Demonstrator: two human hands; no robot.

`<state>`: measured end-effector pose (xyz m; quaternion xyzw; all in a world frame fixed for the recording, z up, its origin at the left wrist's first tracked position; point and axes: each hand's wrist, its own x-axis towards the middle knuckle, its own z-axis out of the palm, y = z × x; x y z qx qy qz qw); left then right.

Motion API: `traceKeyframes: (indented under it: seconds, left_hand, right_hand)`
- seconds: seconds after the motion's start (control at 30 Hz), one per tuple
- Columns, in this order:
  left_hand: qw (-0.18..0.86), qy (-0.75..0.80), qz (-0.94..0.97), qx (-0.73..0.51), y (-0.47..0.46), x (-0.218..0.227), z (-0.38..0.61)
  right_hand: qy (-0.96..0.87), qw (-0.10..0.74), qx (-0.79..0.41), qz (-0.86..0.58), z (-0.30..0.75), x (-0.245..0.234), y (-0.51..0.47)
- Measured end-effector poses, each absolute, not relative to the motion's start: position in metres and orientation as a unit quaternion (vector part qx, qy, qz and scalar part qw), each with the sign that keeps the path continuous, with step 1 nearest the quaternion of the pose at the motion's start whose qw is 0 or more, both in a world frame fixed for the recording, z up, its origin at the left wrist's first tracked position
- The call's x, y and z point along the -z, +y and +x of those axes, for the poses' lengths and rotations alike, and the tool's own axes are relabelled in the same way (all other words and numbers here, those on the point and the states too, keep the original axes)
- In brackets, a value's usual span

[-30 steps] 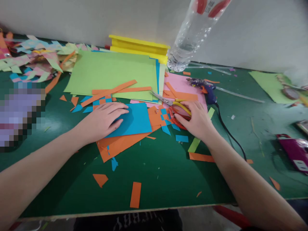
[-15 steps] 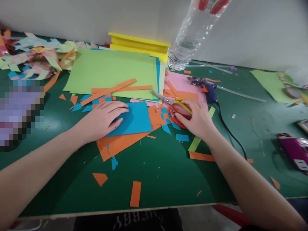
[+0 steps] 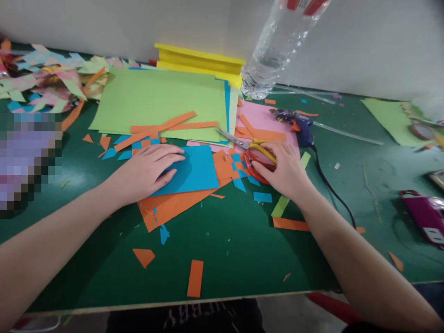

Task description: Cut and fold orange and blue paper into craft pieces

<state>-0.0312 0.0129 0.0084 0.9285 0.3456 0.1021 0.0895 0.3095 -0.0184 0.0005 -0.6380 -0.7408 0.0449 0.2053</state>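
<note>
Evidently, the left hand lies palm down over the left part of the blue paper, fingers loosely spread. Orange paper sticks out from under that sheet on the table. Well to the right of the sheet, the right hand curls thumb and fingers about the handles of the scissors, blades pointing away leftward. Between both hands sits a checked paper piece, just beside the blue paper.
</note>
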Motion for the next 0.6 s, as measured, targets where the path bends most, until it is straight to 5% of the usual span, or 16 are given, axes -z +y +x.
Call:
traceKeyframes:
  seconds: [0.6]
  left_hand:
    - [0.089,0.343,0.93,-0.1,0.0127,-0.0094,-0.0314]
  right_hand:
    - [-0.742,0.202,-0.041,-0.638,0.3087,-0.0013,-0.0189]
